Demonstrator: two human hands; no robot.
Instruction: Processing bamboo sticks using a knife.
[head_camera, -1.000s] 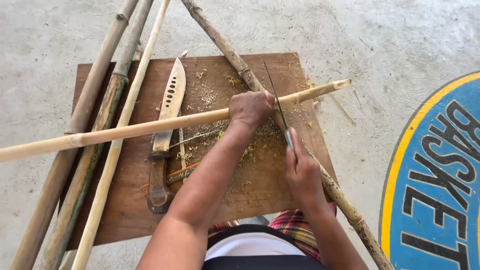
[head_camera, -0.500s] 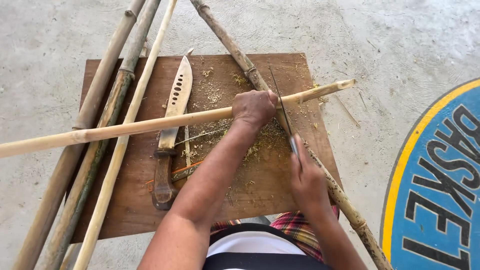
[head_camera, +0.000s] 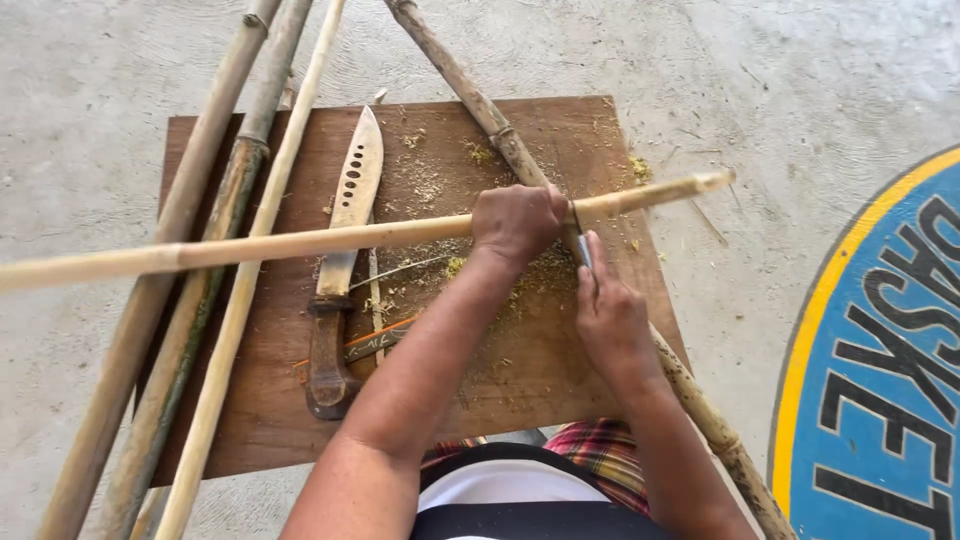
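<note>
Bright, even daylight falls on the concrete floor (head_camera: 800, 80) and the wooden board (head_camera: 560, 370), with only soft, short shadows under the bamboo poles (head_camera: 180, 300) and the knife (head_camera: 345, 230). There is no harsh glare. The pale pole (head_camera: 300, 240) held across the view blurs softly toward the left edge, and straight poles bow slightly near the frame's borders.
</note>
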